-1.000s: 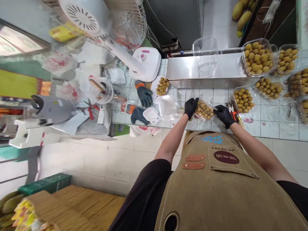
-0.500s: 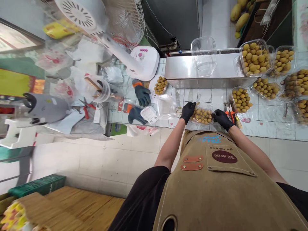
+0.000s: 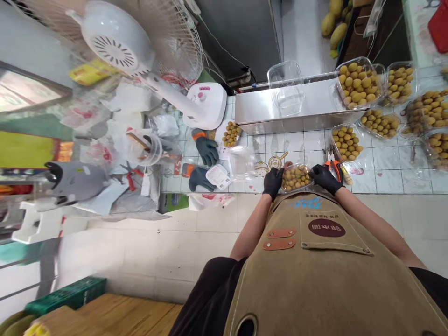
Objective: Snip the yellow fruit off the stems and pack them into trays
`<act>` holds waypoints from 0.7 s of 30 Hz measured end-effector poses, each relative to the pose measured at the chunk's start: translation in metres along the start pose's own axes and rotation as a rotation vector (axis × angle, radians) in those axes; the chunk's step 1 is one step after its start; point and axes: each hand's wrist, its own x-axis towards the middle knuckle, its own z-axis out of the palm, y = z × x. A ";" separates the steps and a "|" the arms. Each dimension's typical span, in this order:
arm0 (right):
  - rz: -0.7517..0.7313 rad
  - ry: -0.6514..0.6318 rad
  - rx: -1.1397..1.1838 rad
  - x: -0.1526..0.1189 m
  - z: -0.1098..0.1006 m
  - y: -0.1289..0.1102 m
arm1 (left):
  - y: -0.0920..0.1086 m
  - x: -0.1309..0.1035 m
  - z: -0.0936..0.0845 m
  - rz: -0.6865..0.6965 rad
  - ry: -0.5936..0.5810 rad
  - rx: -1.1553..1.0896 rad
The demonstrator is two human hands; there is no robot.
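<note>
A clear plastic container of longans, small round yellow-brown fruits, lies at the counter's front edge, just before my apron. My left hand, in a black glove, grips its left end with fingers closed. At the opposite end, my right hand, gloved alike, pinches the container's right edge. Orange-handled pliers lie right beside my right hand, with a yellow-handled tool next to them. Another tub of longans stands behind the pliers.
Several filled fruit tubs crowd the right side. A metal box carries an upright clear tub. Leftward lie an open container, a label pack, work gloves, loose longans and a white fan.
My left hand has come down onto the container's left end, and the container sits slightly nearer my apron. The right hand keeps its place at the right edge. The view has shifted slightly.
</note>
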 end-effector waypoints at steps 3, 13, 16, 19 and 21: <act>-0.029 -0.045 -0.035 0.001 -0.002 -0.002 | 0.003 0.003 -0.007 0.153 -0.089 0.089; -0.117 -0.069 -0.087 0.051 0.004 -0.039 | 0.057 0.072 -0.009 0.446 -0.281 -0.051; -0.063 -0.062 -0.051 0.039 0.006 -0.032 | 0.052 0.070 -0.007 0.433 -0.251 -0.045; -0.017 -0.040 -0.011 0.026 0.011 -0.022 | 0.047 0.061 0.001 0.415 -0.208 -0.058; -0.018 -0.016 -0.001 0.026 0.015 -0.020 | 0.045 0.057 0.007 0.381 -0.150 -0.094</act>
